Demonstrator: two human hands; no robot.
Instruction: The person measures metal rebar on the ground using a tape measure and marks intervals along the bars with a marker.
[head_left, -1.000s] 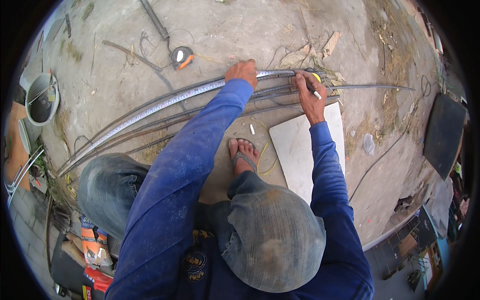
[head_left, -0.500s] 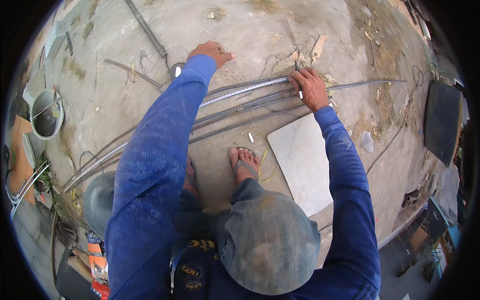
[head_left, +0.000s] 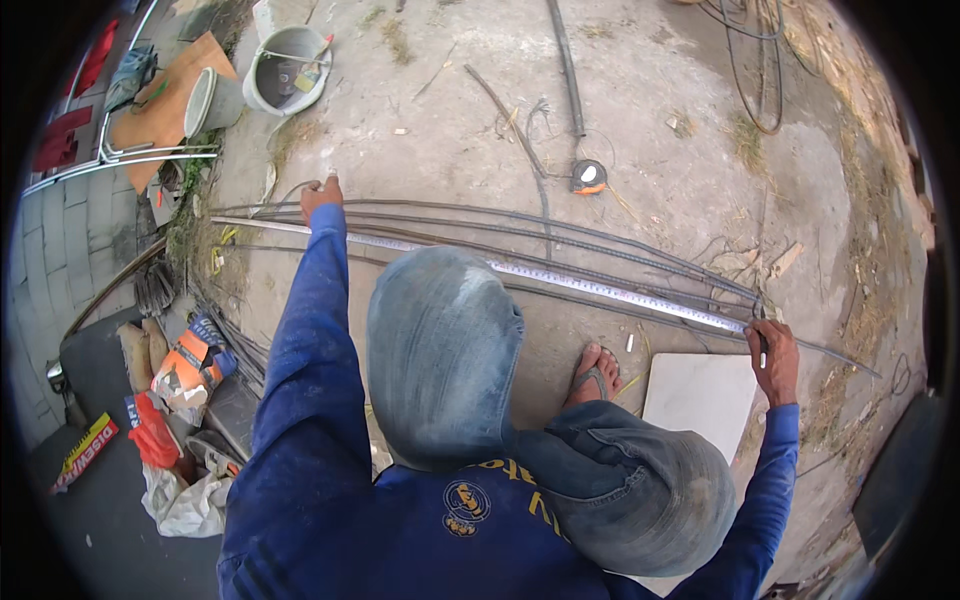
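Several thin steel rods (head_left: 600,243) lie side by side across the concrete, with a long white graduated measuring strip (head_left: 600,289) among them. At their right end my right hand (head_left: 778,365) is closed around a slim marker (head_left: 763,350), with its fingers by the strip's tip. My left hand (head_left: 322,193) reaches far out near the rods' left end, just beyond them beside a thin bent wire. Its fingers look curled, but what they hold, if anything, is hidden. A black and orange tape measure (head_left: 589,177) lies on the ground beyond the rods.
A pale square tile (head_left: 698,403) lies beside my foot, near a small white stick (head_left: 629,343). A bucket (head_left: 290,72) stands far left. Torn bags (head_left: 192,365) lie at the left. A grey pipe (head_left: 567,70) and a black cable (head_left: 750,70) are at the back.
The view has turned and shifted left. My left hand has moved from above the middle of the rods toward their left end. My right hand still holds the marker at the right.
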